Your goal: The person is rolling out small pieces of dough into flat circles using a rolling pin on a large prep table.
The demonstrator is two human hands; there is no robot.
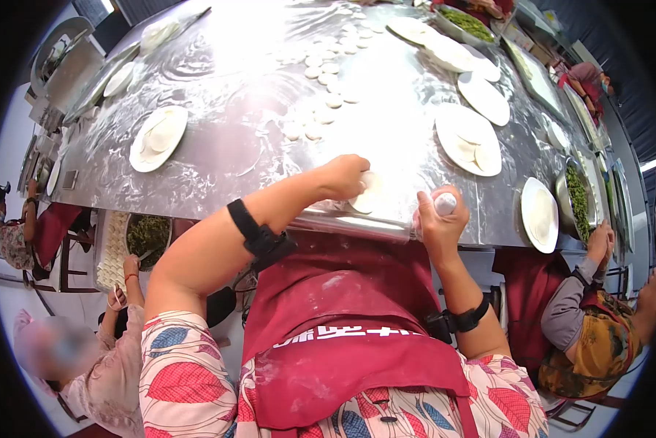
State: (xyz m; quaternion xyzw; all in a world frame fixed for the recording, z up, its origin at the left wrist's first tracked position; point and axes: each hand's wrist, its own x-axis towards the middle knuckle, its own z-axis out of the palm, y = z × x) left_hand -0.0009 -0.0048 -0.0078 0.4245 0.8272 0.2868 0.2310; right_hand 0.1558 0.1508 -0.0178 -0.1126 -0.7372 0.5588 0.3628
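Bowl [570,191] holds greens [578,193], seemingly chopped.

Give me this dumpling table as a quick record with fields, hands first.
left hand: pressing on a dough wrapper at the table's near edge
right hand: gripping a small rolling pin
table: floured metal top
dough pieces: scattered mid-table
plates: hold stacked wrappers
filling bowl: green, at right
other people: seated on both sides

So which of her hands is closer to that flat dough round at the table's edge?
Left. The left hand presses on the dough round; the right hand, gripping a rolling pin, sits just beside it.
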